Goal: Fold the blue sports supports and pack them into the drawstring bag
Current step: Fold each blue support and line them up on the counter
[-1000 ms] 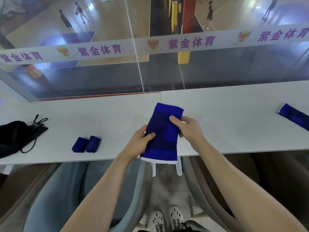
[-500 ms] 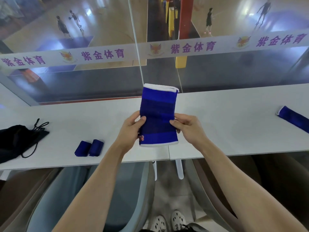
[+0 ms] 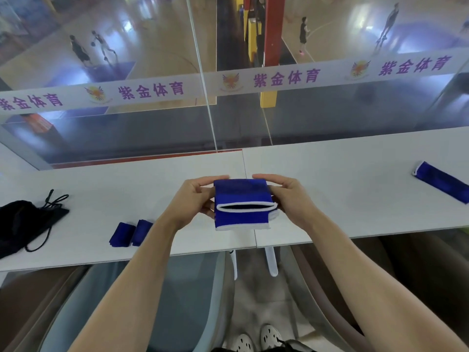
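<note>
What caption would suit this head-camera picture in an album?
Left hand and right hand hold a doubled-over blue support over the white table; black drawstring bag lies left.

On my screen the drawstring bag ran off the left edge, and the far blue support off the right. The folded support hid the lower fingers of the left hand and right hand.

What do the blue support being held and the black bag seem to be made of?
Blue support: probably stretchy knitted fabric, matte, white-trimmed at its open ends; it folds softly. Black drawstring bag: thin matte cloth, perhaps synthetic; it lies limp and crumpled.
</note>
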Available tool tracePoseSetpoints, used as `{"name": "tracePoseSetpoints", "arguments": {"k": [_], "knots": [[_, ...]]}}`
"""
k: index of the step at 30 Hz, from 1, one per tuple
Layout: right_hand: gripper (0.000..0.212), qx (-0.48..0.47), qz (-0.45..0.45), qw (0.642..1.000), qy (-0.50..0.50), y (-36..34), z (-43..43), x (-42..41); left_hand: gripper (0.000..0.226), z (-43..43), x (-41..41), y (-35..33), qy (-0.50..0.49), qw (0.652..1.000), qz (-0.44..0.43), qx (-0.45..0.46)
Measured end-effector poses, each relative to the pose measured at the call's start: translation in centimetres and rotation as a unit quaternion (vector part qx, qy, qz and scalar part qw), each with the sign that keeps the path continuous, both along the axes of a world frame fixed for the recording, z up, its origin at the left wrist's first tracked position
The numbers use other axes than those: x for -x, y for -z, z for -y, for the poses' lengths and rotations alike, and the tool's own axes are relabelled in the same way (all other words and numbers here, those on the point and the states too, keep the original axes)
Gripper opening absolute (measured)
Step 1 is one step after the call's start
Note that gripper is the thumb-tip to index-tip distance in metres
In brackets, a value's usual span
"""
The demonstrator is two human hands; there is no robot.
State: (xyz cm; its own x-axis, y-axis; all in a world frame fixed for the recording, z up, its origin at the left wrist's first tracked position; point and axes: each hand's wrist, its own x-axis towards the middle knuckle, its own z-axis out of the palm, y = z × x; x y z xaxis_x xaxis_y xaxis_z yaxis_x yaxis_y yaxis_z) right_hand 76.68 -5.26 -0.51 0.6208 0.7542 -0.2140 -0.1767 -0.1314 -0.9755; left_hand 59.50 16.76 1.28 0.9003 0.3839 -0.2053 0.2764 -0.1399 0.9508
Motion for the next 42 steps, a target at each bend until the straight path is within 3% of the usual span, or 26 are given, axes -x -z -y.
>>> {"name": "tracePoseSetpoints", "arguments": {"k": [4, 7, 12, 17, 23, 30, 36, 42], "knots": [[0.026, -0.007, -0.058, 0.998, 0.011, 0.7, -0.2, -0.1, 0.054, -0.2, -0.1, 0.0, 0.049, 0.999, 0.001, -0.011], [0.025, 0.024, -0.088, 0.996, 0.010, 1.6, -0.5, -0.1, 0.040, -0.3, -0.3, 0.2, 0.062, 0.997, 0.009, -0.038], [0.027, 0.043, -0.084, 0.995, -0.009, 1.9, -0.7, 0.3, 0.028, 0.7, -0.9, 0.6, -0.069, 0.997, 0.038, 0.000], [0.026, 0.069, 0.011, 0.996, -0.057, 1.9, -0.7, 0.8, 0.030, 1.3, -1.2, 0.9, -0.115, 0.990, 0.038, 0.073], [0.029, 0.071, 0.036, 0.994, -0.068, 1.7, -0.6, 1.2, 0.039, 1.7, -1.6, 0.0, -0.144, 0.976, 0.066, 0.152], [0.031, 0.050, 0.083, 0.994, -0.042, 1.7, -1.1, 2.0, 0.033, 1.8, -1.7, -0.2, -0.153, 0.976, 0.093, 0.125], [0.033, 0.102, 0.105, 0.986, -0.078, 2.9, -1.4, 2.2, 0.031, 2.1, -1.7, -0.1, -0.131, 0.974, 0.131, 0.133], [0.032, 0.087, 0.092, 0.989, -0.081, 2.5, -1.7, 2.7, 0.026, 2.2, -1.9, 0.5, -0.182, 0.967, 0.109, 0.141]]}}
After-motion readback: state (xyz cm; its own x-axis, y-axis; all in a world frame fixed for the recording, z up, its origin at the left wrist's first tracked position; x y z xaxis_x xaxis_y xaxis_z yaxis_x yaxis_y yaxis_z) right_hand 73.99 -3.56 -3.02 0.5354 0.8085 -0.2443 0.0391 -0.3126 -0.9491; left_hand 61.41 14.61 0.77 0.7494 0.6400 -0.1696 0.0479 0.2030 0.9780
